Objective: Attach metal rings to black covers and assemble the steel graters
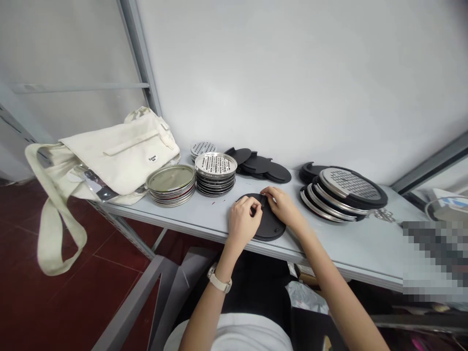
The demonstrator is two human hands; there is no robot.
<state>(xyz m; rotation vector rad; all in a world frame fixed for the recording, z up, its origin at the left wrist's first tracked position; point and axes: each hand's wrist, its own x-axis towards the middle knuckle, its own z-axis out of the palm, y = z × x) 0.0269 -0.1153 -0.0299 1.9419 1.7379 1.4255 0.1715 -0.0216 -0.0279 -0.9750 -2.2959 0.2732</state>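
A black round plastic disc (273,229) lies flat at the table's front edge, with a small raised peg on its near part. Over its left side, my left hand (244,218) is closed, thumb and forefinger pinched together near the disc's middle. What those fingers hold, if anything, is too small to make out. My right hand (281,204) bends in from the right, its fingertips pressed together at the disc's far rim, beside a small dark raised piece. Just beyond the hands lie several overlapping black discs (256,163).
Left of the hands stand a stack of perforated metal grater discs (215,165) and a stack of round metal lids (171,179). A cream bag (120,151) rests on the table's left end. At right, metal and black discs (343,190) are piled near a chain (383,214). Behind is a wall.
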